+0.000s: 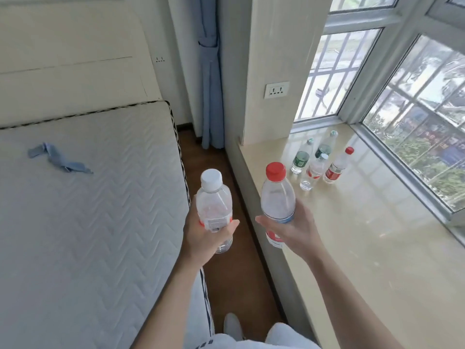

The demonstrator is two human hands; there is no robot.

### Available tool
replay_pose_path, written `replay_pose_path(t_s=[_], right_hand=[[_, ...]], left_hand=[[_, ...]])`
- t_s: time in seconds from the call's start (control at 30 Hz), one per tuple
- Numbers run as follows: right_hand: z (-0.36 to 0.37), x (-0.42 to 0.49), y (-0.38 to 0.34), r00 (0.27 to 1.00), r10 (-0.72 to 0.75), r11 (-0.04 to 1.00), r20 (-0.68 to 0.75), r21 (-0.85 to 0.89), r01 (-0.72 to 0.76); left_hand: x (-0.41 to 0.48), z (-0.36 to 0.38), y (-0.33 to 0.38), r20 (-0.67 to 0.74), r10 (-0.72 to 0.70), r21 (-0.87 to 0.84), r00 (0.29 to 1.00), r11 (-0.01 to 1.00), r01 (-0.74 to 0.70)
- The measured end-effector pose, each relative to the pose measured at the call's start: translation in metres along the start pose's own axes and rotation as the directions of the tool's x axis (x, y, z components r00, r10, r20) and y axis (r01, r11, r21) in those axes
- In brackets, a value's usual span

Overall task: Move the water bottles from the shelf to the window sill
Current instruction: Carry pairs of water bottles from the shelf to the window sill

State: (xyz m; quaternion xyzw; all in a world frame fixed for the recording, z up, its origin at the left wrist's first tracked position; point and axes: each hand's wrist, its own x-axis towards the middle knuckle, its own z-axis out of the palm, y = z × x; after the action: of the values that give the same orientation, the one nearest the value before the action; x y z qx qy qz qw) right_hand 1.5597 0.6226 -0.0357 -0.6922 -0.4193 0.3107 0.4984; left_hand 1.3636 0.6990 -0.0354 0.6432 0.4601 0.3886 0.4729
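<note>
Fingers (232, 224) of left hand (201, 238) wrapped around clear plastic white-capped water bottle (214, 202); right hand (292, 230) gripping clear plastic red-capped water bottle (276, 197); both upright, held above brown floor strip (241, 273).
White quilted mattress (88, 210): left of the floor strip.
Beige glossy window sill (364, 235): right of it.
4 clear plastic bottles (318, 167): upright, clustered at far end of sill.
Blue cloth scrap (60, 159): on mattress.

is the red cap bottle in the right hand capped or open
Capped. The red cap sits on the neck of the bottle held upright in the right hand.
</note>
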Motion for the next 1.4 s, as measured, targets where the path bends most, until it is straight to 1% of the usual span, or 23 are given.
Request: replay_pose_path(t_s=[0.13, 0.3, 0.47, 0.6, 0.7, 0.83, 0.9, 0.97, 1.07, 1.2, 1.3, 1.4], right_hand=[[0.008, 0.035, 0.000, 0.999, 0.033, 0.999, 0.000, -0.017, -0.033], [0.015, 0.089, 0.000, 1.000, -0.006, 0.999, 0.020, -0.050, 0.007], [0.012, 0.157, 0.001, 1.000, -0.015, 0.998, 0.002, -0.058, 0.015], [0.002, 0.212, 0.005, 0.998, -0.016, 0.999, -0.063, -0.049, 0.013], [-0.017, 0.251, 0.007, 0.992, 0.008, 0.999, -0.127, -0.048, -0.014], [-0.049, 0.286, 0.004, 0.968, 0.052, 0.999, -0.245, 0.001, -0.054], [-0.066, 0.292, 0.004, 0.952, 0.088, 0.996, -0.294, 0.051, -0.076], [-0.083, 0.292, 0.009, 0.928, 0.131, 0.990, -0.349, 0.100, -0.102], [-0.105, 0.282, 0.024, 0.870, 0.200, 0.975, -0.450, 0.183, -0.129], [-0.130, 0.255, 0.044, 0.736, 0.289, 0.956, -0.612, 0.222, -0.191], [-0.145, 0.231, 0.046, 0.615, 0.342, 0.939, -0.711, 0.283, -0.196], [-0.155, 0.207, 0.047, 0.506, 0.379, 0.925, -0.775, 0.329, -0.189]], left_hand=[[0.045, -0.002, -0.007, 0.045, -0.005, -0.015, 0.999, 1.000, 0.006], [0.106, -0.002, -0.017, 0.005, 0.005, -0.016, 1.000, 1.000, -0.004], [0.175, 0.017, -0.019, 0.045, 0.043, -0.026, 0.998, 0.999, -0.042], [0.234, 0.046, -0.012, 0.112, 0.077, -0.008, 0.991, 0.997, -0.077], [0.277, 0.071, 0.002, 0.186, 0.116, 0.008, 0.976, 0.993, -0.120], [0.328, 0.107, 0.018, 0.257, 0.121, -0.025, 0.959, 0.993, -0.119], [0.345, 0.128, 0.023, 0.317, 0.143, -0.036, 0.938, 0.990, -0.139], [0.356, 0.152, 0.029, 0.389, 0.162, -0.037, 0.907, 0.986, -0.160], [0.365, 0.189, 0.038, 0.508, 0.163, -0.030, 0.846, 0.985, -0.171], [0.362, 0.240, 0.046, 0.652, 0.131, -0.029, 0.747, 0.989, -0.148], [0.350, 0.274, 0.049, 0.777, 0.100, -0.003, 0.622, 0.988, -0.155], [0.333, 0.303, 0.047, 0.878, 0.064, -0.005, 0.474, 0.992, -0.125]])
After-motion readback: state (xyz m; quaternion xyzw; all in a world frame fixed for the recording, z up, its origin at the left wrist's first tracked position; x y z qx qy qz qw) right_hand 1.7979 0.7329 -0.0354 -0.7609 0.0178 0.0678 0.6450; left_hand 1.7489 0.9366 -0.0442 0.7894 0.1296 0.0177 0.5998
